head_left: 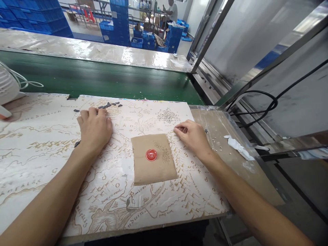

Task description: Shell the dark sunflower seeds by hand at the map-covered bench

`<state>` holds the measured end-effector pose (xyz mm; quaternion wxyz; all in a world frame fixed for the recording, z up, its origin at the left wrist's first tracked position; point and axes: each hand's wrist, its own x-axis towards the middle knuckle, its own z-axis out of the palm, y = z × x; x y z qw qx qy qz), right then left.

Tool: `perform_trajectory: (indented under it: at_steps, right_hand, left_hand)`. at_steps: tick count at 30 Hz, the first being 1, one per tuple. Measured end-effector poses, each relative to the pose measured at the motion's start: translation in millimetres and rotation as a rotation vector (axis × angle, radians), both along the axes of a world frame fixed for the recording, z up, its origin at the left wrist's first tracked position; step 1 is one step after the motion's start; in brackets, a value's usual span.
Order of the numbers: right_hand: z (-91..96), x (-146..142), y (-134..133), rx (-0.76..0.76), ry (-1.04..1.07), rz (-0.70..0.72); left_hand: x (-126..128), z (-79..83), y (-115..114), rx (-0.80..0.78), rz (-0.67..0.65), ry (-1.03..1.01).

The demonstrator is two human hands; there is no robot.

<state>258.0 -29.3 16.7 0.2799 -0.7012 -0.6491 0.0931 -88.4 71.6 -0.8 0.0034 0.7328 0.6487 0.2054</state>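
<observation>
A brown paper envelope (153, 160) lies flat on a printed map sheet (46, 143), with a round red wax seal (151, 154) at its centre. My left hand (94, 128) rests knuckles-up on the map, left of the envelope, fingers curled under near several small dark pieces (109, 105). My right hand (192, 135) lies just right of the envelope's top corner, fingers bent and pinched together at the tips; whatever they hold is too small to name.
A green conveyor belt (102, 80) runs behind the map. White cloth scraps (238, 147) lie on the bare tabletop at right, beside black cables (258, 102). A white device (7, 89) sits at far left. Blue crates (120, 24) and a seated person (172, 12) are far back.
</observation>
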Motion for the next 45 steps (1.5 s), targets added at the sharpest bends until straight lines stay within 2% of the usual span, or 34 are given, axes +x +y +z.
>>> perform_trajectory:
  at_steps: [10, 18, 24, 30, 35, 38, 42, 45]
  right_hand:
    - [-1.4, 2.9, 9.9, -0.03, -0.014, 0.047]
    - [0.1, 0.8, 11.8, -0.075, -0.027, 0.045]
    - [6.1, 1.2, 10.8, -0.128, -0.042, 0.014]
    - [8.4, -3.3, 14.7, -0.163, -0.07, 0.011]
    - [13.3, -9.1, 18.9, -0.204, -0.146, -0.032]
    - [17.4, -15.9, 19.4, -0.215, 0.068, -0.038]
    - [24.3, -35.5, 20.6, -0.25, 0.714, -0.024]
    - [28.4, -56.4, 19.5, -0.258, 1.057, 0.068]
  left_hand:
    - [2.8, 1.3, -3.8, -0.02, -0.02, 0.059]
    - [3.2, 11.0, -17.9, -0.028, 0.084, 0.229]
    - [4.6, 13.5, -19.8, -0.043, 0.014, 0.224]
    - [12.5, 13.8, -25.2, -0.063, -0.154, 0.082]
    - [19.5, 14.6, -29.1, -0.135, -0.314, -0.285]
    - [27.3, 14.8, -34.1, -0.262, -0.38, -0.56]
    - [43.4, 13.7, -46.7, -0.424, -0.486, -0.909]
    - [56.8, 14.3, -59.1, -0.459, -0.536, -1.003]
